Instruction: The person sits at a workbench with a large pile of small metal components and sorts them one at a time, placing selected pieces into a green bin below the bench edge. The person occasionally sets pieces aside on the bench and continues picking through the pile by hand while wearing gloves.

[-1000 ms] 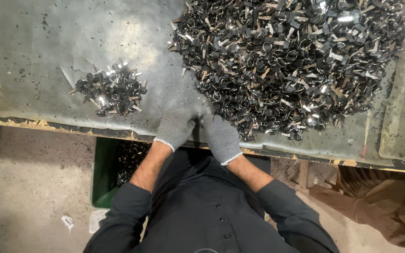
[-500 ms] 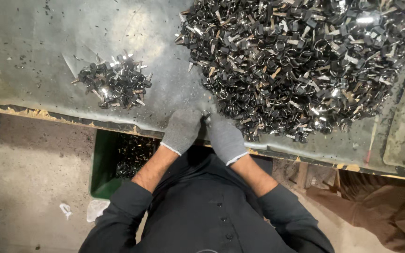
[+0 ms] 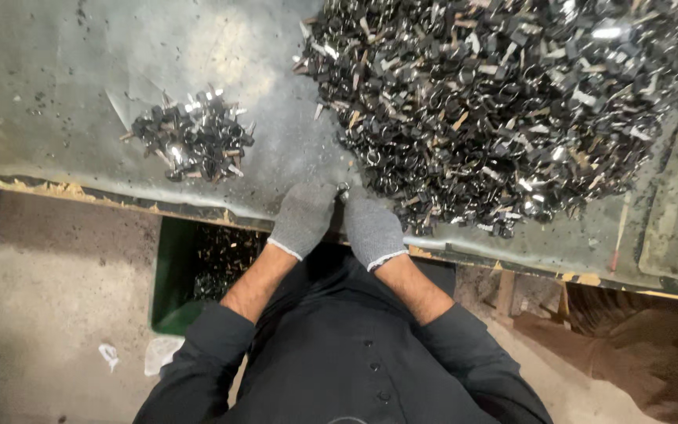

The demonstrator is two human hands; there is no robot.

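Both my hands wear grey knit gloves and meet at the near edge of a grey metal tabletop [image 3: 56, 86]. My left hand [image 3: 303, 218] and my right hand [image 3: 370, 229] pinch one small metal ring piece [image 3: 343, 188] between their fingertips. A big heap of small dark metal parts with rings [image 3: 504, 102] lies just beyond my right hand. A small pile of the same parts [image 3: 194, 140] sits to the left, apart from both hands.
A green bin [image 3: 173, 275] holding more dark parts stands under the table edge by my left arm. The concrete floor [image 3: 49, 283] shows left, with scraps of white litter. Brown sacking [image 3: 637, 345] lies at the lower right.
The view has shifted slightly. My hands stay together at the table edge, fingers working on the small piece; the piles are unchanged.
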